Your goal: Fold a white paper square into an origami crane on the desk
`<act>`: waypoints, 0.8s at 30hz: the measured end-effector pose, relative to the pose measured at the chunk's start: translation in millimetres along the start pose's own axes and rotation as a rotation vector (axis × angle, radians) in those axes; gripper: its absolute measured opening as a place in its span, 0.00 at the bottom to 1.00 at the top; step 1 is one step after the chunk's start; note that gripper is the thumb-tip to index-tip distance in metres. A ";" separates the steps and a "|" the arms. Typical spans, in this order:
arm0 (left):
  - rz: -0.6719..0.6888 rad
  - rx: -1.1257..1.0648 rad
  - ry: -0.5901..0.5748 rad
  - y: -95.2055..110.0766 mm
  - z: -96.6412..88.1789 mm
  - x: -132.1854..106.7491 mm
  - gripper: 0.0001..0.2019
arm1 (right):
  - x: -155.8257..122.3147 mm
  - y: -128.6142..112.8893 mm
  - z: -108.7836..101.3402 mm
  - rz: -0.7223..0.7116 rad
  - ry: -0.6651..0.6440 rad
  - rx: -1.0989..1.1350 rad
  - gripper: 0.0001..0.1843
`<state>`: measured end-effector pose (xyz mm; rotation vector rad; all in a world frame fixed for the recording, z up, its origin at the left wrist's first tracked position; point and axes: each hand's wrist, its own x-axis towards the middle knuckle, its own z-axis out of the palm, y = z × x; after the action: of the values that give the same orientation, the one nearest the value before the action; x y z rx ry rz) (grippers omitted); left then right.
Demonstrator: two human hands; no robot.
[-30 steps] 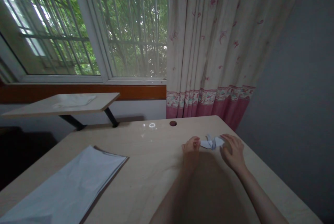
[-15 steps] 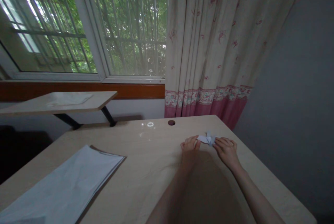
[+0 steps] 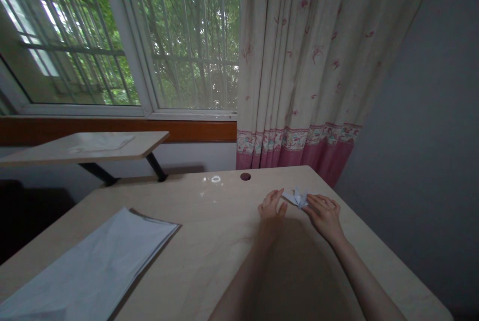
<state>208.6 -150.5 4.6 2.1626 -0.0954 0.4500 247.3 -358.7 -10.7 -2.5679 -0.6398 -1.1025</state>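
A small piece of folded white paper, with several pointed flaps like an origami figure, is just above the desk's far right part. My right hand pinches its right side between fingers and thumb. At its left tip is my left hand, index fingertip at or very near the paper, the thumb spread away below. Whether that fingertip touches the paper I cannot tell. The paper's right end is hidden behind my right fingers.
A stack of white paper sheets lies on the left of the wooden desk. A raised shelf on black supports holds a crumpled white sheet. Toward the back edge is a brown cable hole. A curtain hangs behind.
My left thumb has come away from the paper, opening a gap below the index finger. The paper has turned slightly, its left end now thinner to view. My right hand keeps its hold.
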 end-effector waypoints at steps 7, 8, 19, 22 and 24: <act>0.026 -0.053 0.031 -3.5 1.1 0.1 0.21 | -0.5 -2.7 -0.9 0.014 0.077 0.022 0.23; 0.033 -0.064 0.037 -3.7 0.9 0.0 0.21 | -0.1 -3.3 -1.9 0.020 0.094 0.026 0.23; 0.146 -0.207 0.185 5.7 -42.6 6.4 0.22 | 18.3 -26.3 -28.2 -0.079 0.305 0.122 0.17; 0.165 -0.236 0.243 9.2 -72.2 6.1 0.20 | 29.4 -42.0 -35.2 -0.170 0.337 0.172 0.16; 0.168 -0.239 0.269 10.6 -93.3 3.7 0.20 | 38.9 -55.9 -38.1 -0.197 0.339 0.228 0.16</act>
<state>183.2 -81.9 63.6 1.8503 -0.1722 0.7815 219.9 -314.8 47.7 -2.0972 -0.8840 -1.3966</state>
